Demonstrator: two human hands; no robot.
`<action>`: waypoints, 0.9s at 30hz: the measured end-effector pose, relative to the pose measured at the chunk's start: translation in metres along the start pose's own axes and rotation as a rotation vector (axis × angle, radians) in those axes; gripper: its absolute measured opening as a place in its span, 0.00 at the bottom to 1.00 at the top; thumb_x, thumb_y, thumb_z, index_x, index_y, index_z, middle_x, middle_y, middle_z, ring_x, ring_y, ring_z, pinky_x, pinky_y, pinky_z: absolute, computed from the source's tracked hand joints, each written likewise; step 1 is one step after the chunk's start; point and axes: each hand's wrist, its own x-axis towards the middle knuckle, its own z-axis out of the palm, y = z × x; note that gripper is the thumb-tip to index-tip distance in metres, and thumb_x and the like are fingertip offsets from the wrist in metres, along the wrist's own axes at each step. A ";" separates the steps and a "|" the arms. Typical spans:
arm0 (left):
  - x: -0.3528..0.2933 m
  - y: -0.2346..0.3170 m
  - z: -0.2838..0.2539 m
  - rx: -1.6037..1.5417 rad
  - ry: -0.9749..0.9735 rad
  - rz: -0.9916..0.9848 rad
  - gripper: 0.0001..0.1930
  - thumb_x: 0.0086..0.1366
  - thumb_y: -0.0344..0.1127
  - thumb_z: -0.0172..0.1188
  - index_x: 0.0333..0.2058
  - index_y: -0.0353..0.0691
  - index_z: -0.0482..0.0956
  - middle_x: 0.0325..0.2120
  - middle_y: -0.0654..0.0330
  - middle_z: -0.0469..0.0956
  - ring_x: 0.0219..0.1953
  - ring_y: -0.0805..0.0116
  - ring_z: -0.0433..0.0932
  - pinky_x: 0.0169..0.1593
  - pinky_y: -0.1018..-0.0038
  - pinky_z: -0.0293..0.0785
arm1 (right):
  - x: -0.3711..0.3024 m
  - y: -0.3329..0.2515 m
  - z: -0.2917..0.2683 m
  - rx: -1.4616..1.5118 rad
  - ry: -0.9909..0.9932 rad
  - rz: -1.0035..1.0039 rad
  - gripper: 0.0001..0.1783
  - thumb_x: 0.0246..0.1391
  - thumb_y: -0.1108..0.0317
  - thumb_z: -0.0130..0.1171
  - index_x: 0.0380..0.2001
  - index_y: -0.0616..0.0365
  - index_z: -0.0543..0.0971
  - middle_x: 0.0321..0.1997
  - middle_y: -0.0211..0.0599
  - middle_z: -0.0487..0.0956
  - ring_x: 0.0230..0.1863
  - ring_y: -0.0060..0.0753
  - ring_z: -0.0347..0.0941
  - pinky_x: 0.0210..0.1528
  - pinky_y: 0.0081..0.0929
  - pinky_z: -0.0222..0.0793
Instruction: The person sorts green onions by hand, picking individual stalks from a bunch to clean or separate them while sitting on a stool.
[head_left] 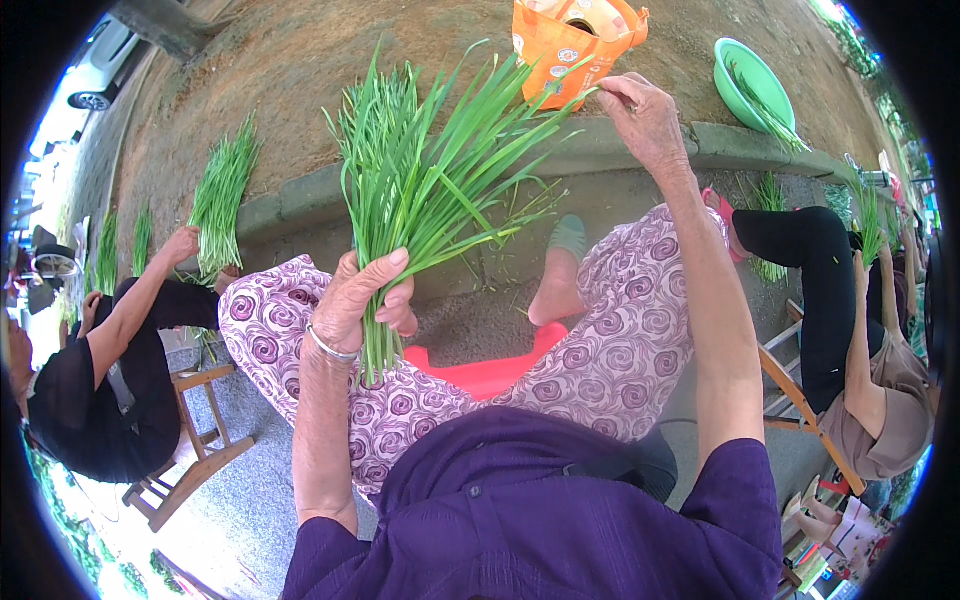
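Observation:
My left hand is wrapped round the lower stalks of a bunch of garlic chives, with a bracelet at the wrist. The stalk ends stick out below the fist, and the long green leaves fan up and to the right. At the far right of this fan, my right hand pinches the tip of a chive leaf between thumb and fingers. Behind the held bunch, a pile of chives rests by the curb, partly covered by the leaves.
An orange bag stands beyond the curb, and a green basin with chives lies further right. Loose leaves litter the ground. At left, a person in black touches another chive bundle; other people sit at right.

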 end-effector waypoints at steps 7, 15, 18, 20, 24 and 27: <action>0.000 0.000 -0.001 -0.008 -0.014 0.005 0.08 0.64 0.38 0.59 0.33 0.40 0.73 0.14 0.66 0.67 0.12 0.78 0.62 0.18 0.75 0.63 | -0.002 0.005 0.001 -0.061 0.018 -0.058 0.08 0.51 0.69 0.57 0.34 0.60 0.79 0.32 0.42 0.78 0.33 0.44 0.76 0.38 0.33 0.70; -0.001 0.001 -0.002 -0.003 0.014 0.028 0.09 0.65 0.38 0.58 0.32 0.40 0.72 0.13 0.66 0.67 0.12 0.78 0.63 0.17 0.74 0.64 | -0.003 -0.001 -0.007 -0.026 -0.107 0.119 0.09 0.51 0.69 0.60 0.34 0.62 0.79 0.30 0.39 0.79 0.29 0.30 0.74 0.35 0.26 0.70; 0.000 0.000 -0.005 0.006 0.016 0.038 0.09 0.65 0.38 0.58 0.32 0.40 0.72 0.13 0.66 0.67 0.12 0.78 0.63 0.17 0.74 0.65 | -0.004 0.002 -0.009 -0.032 -0.122 0.125 0.10 0.51 0.69 0.60 0.35 0.63 0.79 0.30 0.38 0.79 0.29 0.25 0.73 0.35 0.24 0.69; 0.001 0.000 -0.005 0.002 0.007 0.040 0.09 0.65 0.39 0.57 0.32 0.40 0.72 0.13 0.66 0.67 0.12 0.78 0.63 0.17 0.74 0.65 | -0.005 0.006 -0.009 -0.041 -0.128 0.113 0.10 0.51 0.69 0.59 0.36 0.63 0.80 0.30 0.38 0.79 0.29 0.25 0.73 0.35 0.24 0.69; 0.000 0.000 -0.007 0.003 0.021 0.036 0.09 0.66 0.38 0.56 0.32 0.40 0.72 0.13 0.66 0.68 0.12 0.79 0.64 0.18 0.77 0.64 | -0.005 0.005 -0.008 -0.059 -0.142 0.097 0.10 0.52 0.68 0.58 0.36 0.63 0.80 0.29 0.38 0.79 0.29 0.26 0.73 0.35 0.24 0.69; 0.001 -0.002 -0.010 -0.001 0.021 0.040 0.09 0.66 0.38 0.56 0.32 0.40 0.72 0.14 0.65 0.68 0.12 0.79 0.64 0.18 0.79 0.63 | -0.004 0.002 -0.008 -0.049 -0.131 0.113 0.10 0.50 0.66 0.58 0.33 0.61 0.80 0.28 0.43 0.79 0.28 0.37 0.75 0.34 0.30 0.70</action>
